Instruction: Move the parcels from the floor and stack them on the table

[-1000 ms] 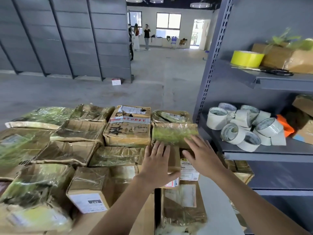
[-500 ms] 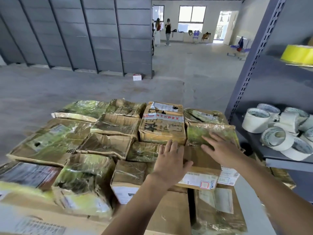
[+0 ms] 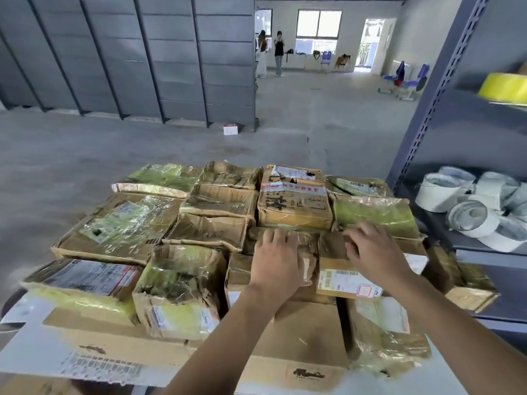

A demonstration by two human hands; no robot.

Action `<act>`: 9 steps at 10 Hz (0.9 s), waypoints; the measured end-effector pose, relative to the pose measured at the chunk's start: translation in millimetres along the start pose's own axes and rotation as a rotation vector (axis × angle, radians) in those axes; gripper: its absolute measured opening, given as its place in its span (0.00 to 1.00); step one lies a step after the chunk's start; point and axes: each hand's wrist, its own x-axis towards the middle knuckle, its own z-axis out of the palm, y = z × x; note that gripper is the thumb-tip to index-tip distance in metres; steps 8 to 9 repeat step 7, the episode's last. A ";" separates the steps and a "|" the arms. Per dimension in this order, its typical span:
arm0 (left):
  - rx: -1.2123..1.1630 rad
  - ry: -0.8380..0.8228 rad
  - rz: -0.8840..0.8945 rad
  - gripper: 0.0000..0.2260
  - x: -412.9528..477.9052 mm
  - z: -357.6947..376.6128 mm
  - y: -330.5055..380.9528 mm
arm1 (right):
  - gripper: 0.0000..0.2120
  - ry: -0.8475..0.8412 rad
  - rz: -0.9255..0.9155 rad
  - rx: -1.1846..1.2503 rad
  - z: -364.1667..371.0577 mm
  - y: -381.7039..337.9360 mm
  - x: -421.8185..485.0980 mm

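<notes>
Labelled parcel (image 3: 340, 276) seated atop stack on table (image 3: 467, 374). Left hand (image 3: 278, 260) laid flat, fingers extended, on adjacent wrapped parcel (image 3: 309, 249). Right hand (image 3: 373, 252) spread, pressed on labelled parcel. Nothing gripped. Purpose judged: parcel squared against neighbours, stack steadied.

Parcels (image 3: 293, 206) lie packed on the table (image 3: 462, 374), with tape rolls (image 3: 470, 215) on the shelf (image 3: 484, 248) right of it.

The parcels (image 3: 216, 220) sit packed edge to edge, so you can reach them only from above. On your right the grey shelving rack (image 3: 425, 109) and its tape rolls (image 3: 467, 220) crowd close; the concrete floor (image 3: 114, 149) to the left and beyond lies open.
</notes>
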 end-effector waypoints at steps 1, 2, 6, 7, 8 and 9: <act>0.063 0.007 -0.079 0.15 -21.4 -8.9 -10.2 | 0.06 0.072 0.002 -0.007 -2.0 -13.3 -14.0; 0.096 -0.042 -0.140 0.15 -44.6 -13.0 -20.2 | 0.06 0.006 -0.025 -0.029 -7.9 -24.1 -27.2; -0.040 -0.201 0.052 0.26 -80.7 -11.5 -46.6 | 0.18 -0.204 0.112 0.246 -67.2 -62.9 -58.0; -0.149 -0.136 0.035 0.20 -73.1 -30.9 -45.9 | 0.16 -0.143 0.188 0.416 -88.0 -71.0 -59.5; -0.149 -0.136 0.035 0.20 -73.1 -30.9 -45.9 | 0.16 -0.143 0.188 0.416 -88.0 -71.0 -59.5; -0.149 -0.136 0.035 0.20 -73.1 -30.9 -45.9 | 0.16 -0.143 0.188 0.416 -88.0 -71.0 -59.5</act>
